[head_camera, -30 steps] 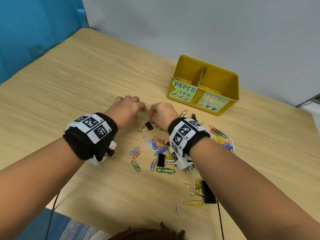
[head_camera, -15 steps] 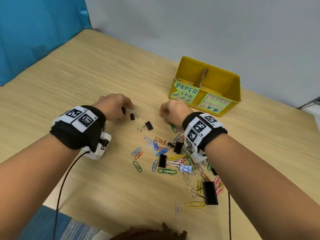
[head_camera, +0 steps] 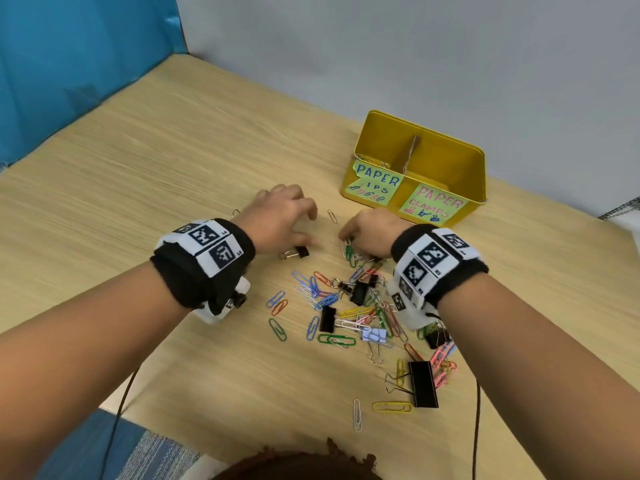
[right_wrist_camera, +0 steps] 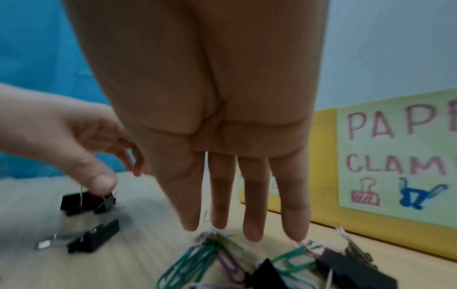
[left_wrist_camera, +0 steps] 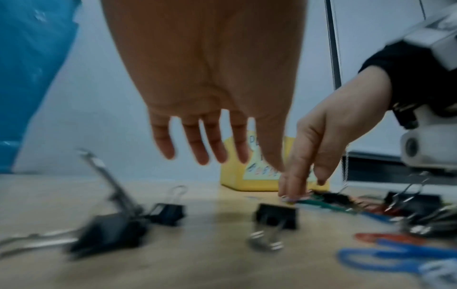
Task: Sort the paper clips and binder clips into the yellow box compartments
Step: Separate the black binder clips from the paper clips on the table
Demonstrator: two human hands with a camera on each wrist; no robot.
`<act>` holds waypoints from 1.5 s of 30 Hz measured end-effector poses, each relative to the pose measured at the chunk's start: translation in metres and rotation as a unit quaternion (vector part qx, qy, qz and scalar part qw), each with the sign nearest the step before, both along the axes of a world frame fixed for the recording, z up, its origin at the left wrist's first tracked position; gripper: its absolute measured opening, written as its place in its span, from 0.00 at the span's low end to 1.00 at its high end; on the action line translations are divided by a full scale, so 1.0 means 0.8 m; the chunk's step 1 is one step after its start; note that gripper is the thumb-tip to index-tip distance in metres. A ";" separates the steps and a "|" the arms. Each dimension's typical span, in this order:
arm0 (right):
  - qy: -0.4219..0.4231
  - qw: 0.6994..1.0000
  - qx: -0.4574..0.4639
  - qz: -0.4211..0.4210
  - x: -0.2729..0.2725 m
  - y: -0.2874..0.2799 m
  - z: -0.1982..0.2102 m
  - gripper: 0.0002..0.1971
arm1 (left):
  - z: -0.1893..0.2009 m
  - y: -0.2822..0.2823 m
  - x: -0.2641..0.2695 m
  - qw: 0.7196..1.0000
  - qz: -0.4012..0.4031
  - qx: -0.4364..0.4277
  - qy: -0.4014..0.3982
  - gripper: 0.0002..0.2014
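Honestly, the risk starts closest to me: the heap of paper clips point(head_camera: 349, 311) and binder clips point(head_camera: 423, 383) between my wrists is tangled, coloured wire loops hooked through each other and through the black clips' silver handles. If I lift one piece, I judge others may trail along and land in the wrong compartment, or drop off on the way.

Further out, my left hand point(head_camera: 280, 220) hovers with fingers loosely spread and holding nothing; its thumb hangs just over a small black binder clip point(head_camera: 298, 251) lying on the counter point(head_camera: 138, 188). From the wrist view that clip point(left_wrist_camera: 275, 216) lies with its handles toward me, so a careless pinch could flick it away. Two more black clips point(left_wrist_camera: 108, 232) sit off to the left of it.

My right hand point(head_camera: 372, 232) reaches down with straight fingers, the tips touching a green paper clip point(right_wrist_camera: 190, 260) at the far edge of the heap. Nothing is gripped yet. Flat wire is hard to pick off smooth wood, and I expect my fingertips may slide it rather than raise it. One loose silver clip point(head_camera: 332, 216) lies alone between my hands.

Farthest away stands the yellow box point(head_camera: 450, 161), upright, split by a divider, with a "PAPER CLAMPS" label on the right front and a partly readable paper-clip label on the left. A few clips appear to lie in its left compartment; I cannot see into the right one.
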State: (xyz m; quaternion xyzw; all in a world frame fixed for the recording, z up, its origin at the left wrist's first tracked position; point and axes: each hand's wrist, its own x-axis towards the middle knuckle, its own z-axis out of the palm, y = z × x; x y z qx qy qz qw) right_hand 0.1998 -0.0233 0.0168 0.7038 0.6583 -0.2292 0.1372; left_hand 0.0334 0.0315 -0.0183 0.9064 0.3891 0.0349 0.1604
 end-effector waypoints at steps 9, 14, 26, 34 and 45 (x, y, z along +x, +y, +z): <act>-0.052 0.986 -0.149 0.054 -0.009 -0.030 -0.007 0.23 | 0.004 -0.008 0.016 0.989 -0.064 0.025 0.127 0.14; -0.048 0.988 -0.128 0.073 -0.016 -0.031 -0.009 0.17 | 0.005 -0.040 0.022 0.985 -0.114 -0.123 0.044 0.17; 0.148 0.980 0.078 -0.110 0.015 -0.019 -0.004 0.18 | 0.002 -0.011 0.010 0.996 0.070 -0.036 0.037 0.14; 0.061 0.998 0.000 0.005 -0.026 -0.019 -0.020 0.09 | 0.005 -0.030 0.004 0.998 0.055 0.011 0.007 0.18; 0.008 0.994 0.082 -0.066 0.012 -0.015 -0.026 0.14 | 0.001 -0.107 0.027 0.969 -0.190 -0.096 0.128 0.14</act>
